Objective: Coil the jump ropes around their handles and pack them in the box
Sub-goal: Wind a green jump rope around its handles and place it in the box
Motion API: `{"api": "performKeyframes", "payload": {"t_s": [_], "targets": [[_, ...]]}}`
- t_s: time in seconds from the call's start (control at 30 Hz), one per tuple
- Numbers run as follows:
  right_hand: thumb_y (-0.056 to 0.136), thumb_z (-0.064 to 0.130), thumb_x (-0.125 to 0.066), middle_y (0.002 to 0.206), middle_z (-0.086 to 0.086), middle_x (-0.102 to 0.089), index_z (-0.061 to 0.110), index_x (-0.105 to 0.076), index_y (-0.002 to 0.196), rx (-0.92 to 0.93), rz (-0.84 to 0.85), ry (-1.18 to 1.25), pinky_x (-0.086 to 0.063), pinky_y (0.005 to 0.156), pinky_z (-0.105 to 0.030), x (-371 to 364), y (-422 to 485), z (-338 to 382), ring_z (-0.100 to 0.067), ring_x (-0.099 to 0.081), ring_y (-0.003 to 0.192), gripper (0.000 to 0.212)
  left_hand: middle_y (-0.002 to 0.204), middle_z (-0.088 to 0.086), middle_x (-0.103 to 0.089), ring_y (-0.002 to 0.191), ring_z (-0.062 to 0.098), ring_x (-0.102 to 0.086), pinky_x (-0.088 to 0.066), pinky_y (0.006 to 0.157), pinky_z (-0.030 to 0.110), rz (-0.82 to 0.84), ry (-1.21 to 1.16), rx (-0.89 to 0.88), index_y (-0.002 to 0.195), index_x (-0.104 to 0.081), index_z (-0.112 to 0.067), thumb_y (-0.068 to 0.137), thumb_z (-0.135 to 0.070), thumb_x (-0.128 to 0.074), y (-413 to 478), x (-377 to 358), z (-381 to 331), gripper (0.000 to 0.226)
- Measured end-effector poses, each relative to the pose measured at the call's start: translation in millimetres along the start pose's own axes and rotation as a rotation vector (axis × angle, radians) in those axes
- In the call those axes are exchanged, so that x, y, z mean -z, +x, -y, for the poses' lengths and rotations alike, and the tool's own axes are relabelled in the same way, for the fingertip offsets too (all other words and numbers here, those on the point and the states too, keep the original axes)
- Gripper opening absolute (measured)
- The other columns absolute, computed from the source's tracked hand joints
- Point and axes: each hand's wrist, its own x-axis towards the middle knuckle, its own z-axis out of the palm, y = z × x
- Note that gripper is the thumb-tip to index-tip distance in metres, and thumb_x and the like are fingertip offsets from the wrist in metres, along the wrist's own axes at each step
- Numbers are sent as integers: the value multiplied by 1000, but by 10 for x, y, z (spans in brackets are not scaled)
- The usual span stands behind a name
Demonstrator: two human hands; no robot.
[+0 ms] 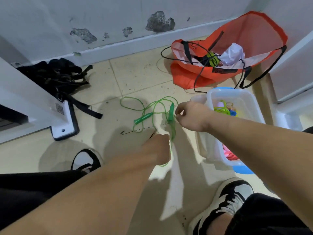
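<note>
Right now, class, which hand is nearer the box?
Right. The right hand is just beside the box; the left hand is farther off, nearer the person, gripping the rope.

Your tiled floor [138, 77] carries the loose loops and one handle of a green jump rope [143, 117] at its middle, with a clear box [225, 91] just to the right, standing on a blue lid [242, 168]. Farther back, near the wall, lie an orange drawstring bag [186, 77] and a heap of black straps [59, 75].
</note>
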Motion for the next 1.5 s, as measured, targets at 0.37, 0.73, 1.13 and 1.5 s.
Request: {"api": "performKeyframes", "payload": {"t_s": [0.37, 0.73, 1.13, 1.5], "targets": [[97, 15, -50, 115, -15, -64, 5, -64, 119, -200, 255, 158, -46, 70, -28, -1005, 726, 96, -30, -60, 91, 28, 141, 10, -40, 123, 33, -52, -49, 102, 43, 171, 3, 221, 145, -42, -13, 98, -24, -48, 234, -71, 779, 49], [93, 34, -62, 136, -13, -50, 15, -45, 137, -440, -145, 506, -51, 87, -40, -910, 1468, -156, -33, -59, 101, 51, 90, 0, -58, 77, 21, -55, -41, 59, 28, -165, -124, 250, 94, -59, -17, 91, -15, -48, 1024, 283, 720, 12], [73, 28, -80, 89, -8, -70, 13, -66, 95, -464, 10, 658, -53, 60, -27, -1166, 1440, -165, -23, -66, 69, 30, 108, 0, -60, 92, 22, -58, -52, 80, 32, -130, -203, 177, 110, -61, -16, 90, -10, -49, 1038, 383, 693, 24], [77, -12, -43, 56, -11, -65, 5, -57, 99, 4, 34, 659, -45, 64, -39, 362, 702, 568, -29, -60, 61, 31, 136, -4, -45, 121, 22, -49, -47, 95, 41, -537, -295, -80, 135, -43, -23, 79, -15, -71, 273, 1467, 145, 63]]}}
